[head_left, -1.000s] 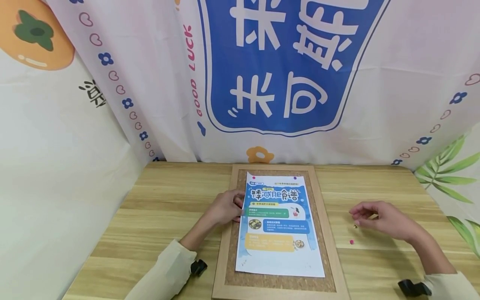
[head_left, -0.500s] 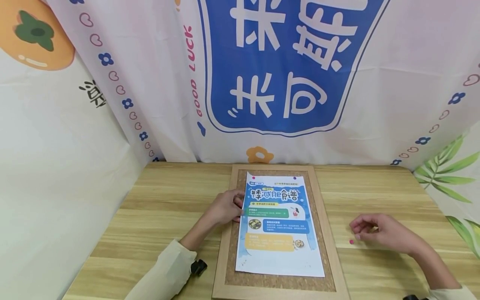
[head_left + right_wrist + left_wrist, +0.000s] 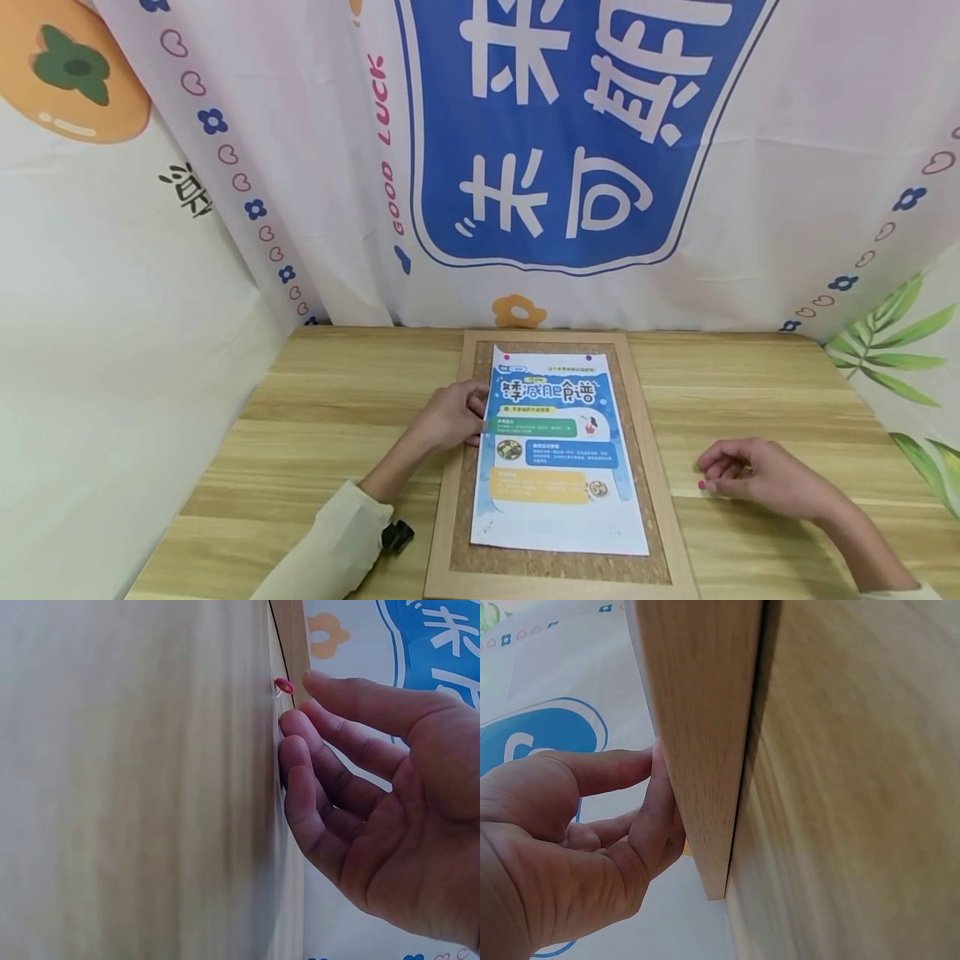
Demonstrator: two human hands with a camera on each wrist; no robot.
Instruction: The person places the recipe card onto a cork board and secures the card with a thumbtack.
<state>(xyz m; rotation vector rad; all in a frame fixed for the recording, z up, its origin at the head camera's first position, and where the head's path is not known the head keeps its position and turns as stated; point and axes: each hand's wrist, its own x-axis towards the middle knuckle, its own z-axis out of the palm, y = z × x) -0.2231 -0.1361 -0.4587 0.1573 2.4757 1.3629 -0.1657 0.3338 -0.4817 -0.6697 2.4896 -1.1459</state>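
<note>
A printed poster point(image 3: 558, 533) lies on a wood-framed corkboard point(image 3: 495, 560); a pink and a purple pin show at its top corners. My left hand point(image 3: 450, 414) rests at the frame's left side, bent fingertips right at the poster's left edge. In the left wrist view its thumb and index fingertips meet at the frame's edge point(image 3: 697, 735). Right of the board, a pink-headed pushpin point(image 3: 702, 484) lies on the table. My right hand point(image 3: 765, 479) is beside that pushpin, fingers loosely curled. In the right wrist view its thumb tip is close to the pushpin point(image 3: 284, 685) but apart from it.
The wood-grain table point(image 3: 337, 375) extends on both sides of the board. Behind it hangs a white printed curtain point(image 3: 330, 167) with blue and pink designs. A black strap point(image 3: 397, 536) is on the left wrist.
My right hand has moved slightly toward me, to the pink pushpin. A small gold-coloured thing at its fingertips one second ago no longer shows. My left hand has stayed put.
</note>
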